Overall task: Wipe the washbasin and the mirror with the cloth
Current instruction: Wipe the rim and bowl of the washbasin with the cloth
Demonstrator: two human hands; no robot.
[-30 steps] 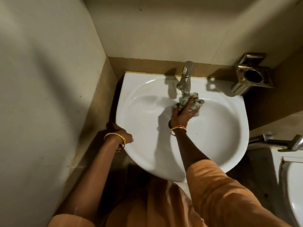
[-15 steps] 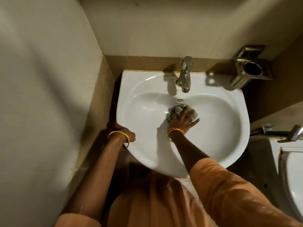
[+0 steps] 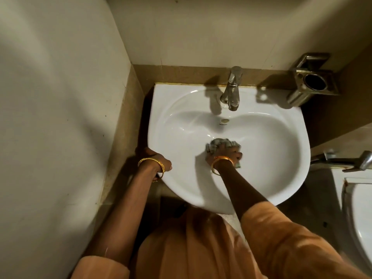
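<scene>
Both hands are busy: my right hand (image 3: 225, 153), fingers clamping the cloth (image 3: 221, 143), is scrubbing the washbasin (image 3: 271, 150); my left hand (image 3: 156, 159), fingers wrapping its rim, is risking slipping if wet.

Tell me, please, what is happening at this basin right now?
A person is cleaning the white washbasin. The right hand presses a crumpled cloth against the bottom of the bowl, below the tap. The left hand grips the basin's left rim. No mirror is in view.

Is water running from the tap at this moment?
No. Nothing flows from the tap spout, while the right hand presses the cloth into the washbasin bowl.
</scene>
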